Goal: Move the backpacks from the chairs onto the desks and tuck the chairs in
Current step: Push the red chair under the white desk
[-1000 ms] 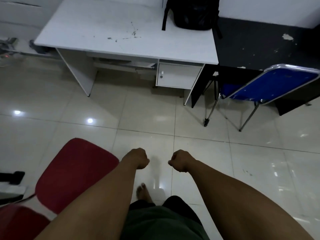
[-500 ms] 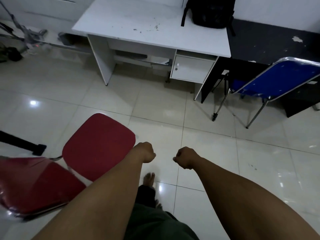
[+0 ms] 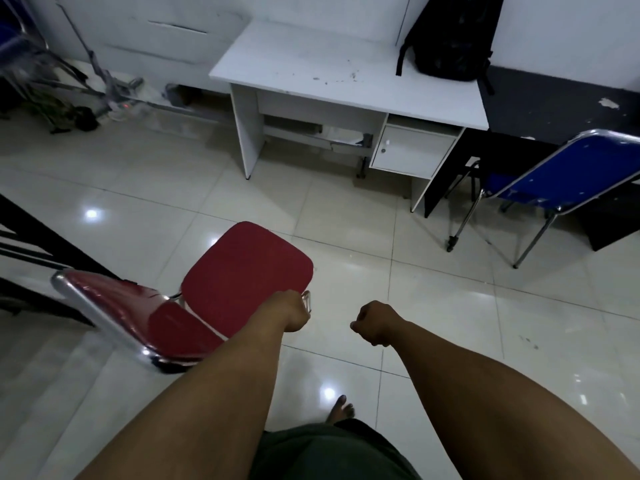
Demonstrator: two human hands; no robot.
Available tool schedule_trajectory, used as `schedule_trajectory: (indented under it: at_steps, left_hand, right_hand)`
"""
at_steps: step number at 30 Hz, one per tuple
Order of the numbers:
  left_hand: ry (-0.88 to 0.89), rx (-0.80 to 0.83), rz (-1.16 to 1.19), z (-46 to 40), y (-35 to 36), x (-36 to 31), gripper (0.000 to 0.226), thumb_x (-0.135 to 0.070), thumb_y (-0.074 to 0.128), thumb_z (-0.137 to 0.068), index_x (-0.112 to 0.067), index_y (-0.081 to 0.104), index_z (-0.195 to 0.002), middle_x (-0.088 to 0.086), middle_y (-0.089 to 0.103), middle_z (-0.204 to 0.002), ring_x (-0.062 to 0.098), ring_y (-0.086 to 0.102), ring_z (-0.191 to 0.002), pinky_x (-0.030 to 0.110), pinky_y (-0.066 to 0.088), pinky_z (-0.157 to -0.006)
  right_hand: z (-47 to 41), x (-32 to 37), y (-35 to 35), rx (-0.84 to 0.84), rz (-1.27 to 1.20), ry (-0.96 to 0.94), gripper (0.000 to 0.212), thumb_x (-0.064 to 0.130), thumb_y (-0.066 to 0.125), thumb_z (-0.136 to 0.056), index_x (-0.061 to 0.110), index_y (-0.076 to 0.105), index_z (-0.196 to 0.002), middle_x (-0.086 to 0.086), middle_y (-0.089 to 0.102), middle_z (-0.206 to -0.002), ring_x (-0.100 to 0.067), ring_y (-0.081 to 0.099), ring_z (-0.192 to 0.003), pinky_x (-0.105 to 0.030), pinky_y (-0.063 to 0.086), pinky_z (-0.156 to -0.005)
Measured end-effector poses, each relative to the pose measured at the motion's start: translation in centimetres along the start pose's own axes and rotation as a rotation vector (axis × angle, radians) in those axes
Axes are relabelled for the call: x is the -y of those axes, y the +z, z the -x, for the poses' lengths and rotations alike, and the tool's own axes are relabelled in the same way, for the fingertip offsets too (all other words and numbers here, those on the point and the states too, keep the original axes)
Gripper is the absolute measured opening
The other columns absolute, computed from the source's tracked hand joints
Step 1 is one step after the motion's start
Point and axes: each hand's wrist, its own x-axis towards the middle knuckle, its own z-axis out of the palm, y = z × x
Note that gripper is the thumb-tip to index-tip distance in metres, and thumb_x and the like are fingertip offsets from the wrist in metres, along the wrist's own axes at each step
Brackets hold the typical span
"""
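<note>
A red chair point(image 3: 247, 271) with a chrome frame stands at nine o'clock; at two o'clock a blue chair point(image 3: 568, 171). The black backpack point(image 3: 450, 39) lies on a white table point(image 3: 329, 60), speckled dark. Glossy cream floor tiles point(image 3: 450, 306).

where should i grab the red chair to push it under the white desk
Grip the top rail of the backrest, coming from behind it. The red chair stands empty with its seat pointing toward the white desk, so pushing there should send it straight in. The left hand is closed at the seat's near corner; the right hand is free.
</note>
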Motion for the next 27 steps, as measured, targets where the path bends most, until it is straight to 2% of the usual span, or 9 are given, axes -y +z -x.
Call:
schedule_trajectory:
  at_steps: [6,8,10,12,15,17,20,22,27]
  left_hand:
    - [0.046,0.028,-0.061,3.1,-1.6,7.8,0.028,-0.03,0.06,-0.091,-0.013,0.072,-0.11,0.009,0.069,-0.118,0.028,0.064,-0.108,0.032,0.051,-0.093]
    - [0.051,0.025,-0.069,4.0,-2.2,10.2,0.027,-0.028,0.059,-0.091,-0.012,0.072,-0.11,0.009,0.07,-0.116,0.028,0.065,-0.106,0.031,0.052,-0.091]
    - [0.055,0.02,-0.064,4.9,-2.8,12.3,0.026,-0.027,0.06,-0.092,-0.012,0.072,-0.108,0.009,0.07,-0.113,0.027,0.066,-0.102,0.031,0.053,-0.088]
    - [0.061,0.004,-0.045,5.7,-3.1,13.8,0.021,-0.026,0.061,-0.091,-0.012,0.071,-0.103,0.009,0.071,-0.109,0.026,0.067,-0.098,0.032,0.054,-0.087]
    - [0.074,-0.05,0.009,6.5,-3.5,15.7,0.015,-0.023,0.062,-0.09,-0.014,0.071,-0.097,0.008,0.072,-0.103,0.027,0.067,-0.095,0.034,0.054,-0.087]
    - [0.069,-0.079,0.036,6.8,-3.8,16.9,0.013,-0.021,0.062,-0.091,-0.015,0.071,-0.097,0.006,0.072,-0.102,0.026,0.067,-0.095,0.034,0.054,-0.088]
    - [0.037,-0.165,0.107,6.9,-4.2,18.4,0.011,-0.018,0.061,-0.091,-0.019,0.071,-0.096,0.002,0.071,-0.099,0.022,0.066,-0.091,0.035,0.054,-0.087]
    - [0.02,-0.219,0.125,7.3,-4.3,19.1,0.009,-0.018,0.061,-0.09,-0.022,0.069,-0.093,0.0,0.07,-0.095,0.02,0.065,-0.089,0.037,0.055,-0.086]
    - [0.019,-0.258,0.052,7.9,-5.6,22.0,0.014,-0.02,0.062,-0.083,-0.028,0.07,-0.092,-0.002,0.069,-0.102,0.021,0.063,-0.1,0.038,0.052,-0.093]
  right_hand:
    - [1.8,8.0,5.5,0.007,-0.058,-0.036,0.04,0.031,0.05,-0.098,-0.002,0.069,-0.109,-0.014,0.071,-0.085,-0.022,0.061,-0.073,-0.024,0.045,-0.058]
    - [2.2,10.6,7.3,0.001,-0.079,-0.056,0.038,0.033,0.052,-0.098,0.001,0.067,-0.108,-0.015,0.073,-0.092,-0.021,0.061,-0.075,-0.026,0.048,-0.061]
    - [2.6,12.8,8.7,-0.001,-0.065,-0.078,0.038,0.034,0.051,-0.097,0.002,0.069,-0.105,-0.012,0.07,-0.084,-0.022,0.06,-0.076,-0.031,0.052,-0.071]
    - [3.1,14.4,9.7,-0.008,-0.028,-0.096,0.03,0.032,0.051,-0.097,0.008,0.069,-0.089,-0.006,0.062,-0.077,-0.023,0.058,-0.077,-0.032,0.053,-0.072]
    - [3.5,16.4,10.4,-0.033,0.042,-0.147,0.031,0.024,0.051,-0.097,0.024,0.051,-0.066,-0.006,0.059,-0.084,-0.023,0.055,-0.081,-0.026,0.04,-0.069]
    - [3.1,17.5,10.7,-0.005,0.115,-0.177,0.025,0.018,0.05,-0.098,0.02,0.057,-0.074,-0.012,0.066,-0.101,-0.026,0.061,-0.087,-0.026,0.04,-0.069]
    - [2.7,19.1,11.0,0.018,0.152,-0.188,0.014,0.019,0.055,-0.096,0.012,0.067,-0.093,-0.012,0.067,-0.105,-0.027,0.063,-0.089,-0.032,0.049,-0.072]
    - [2.3,19.8,11.5,0.025,0.169,-0.218,0.026,0.019,0.052,-0.097,0.006,0.067,-0.113,-0.014,0.068,-0.11,-0.029,0.066,-0.094,-0.036,0.054,-0.08]
    - [2.8,22.4,12.9,0.07,0.154,-0.216,0.028,0.02,0.05,-0.094,0.0,0.069,-0.091,-0.017,0.068,-0.082,-0.027,0.062,-0.069,-0.034,0.054,-0.067]
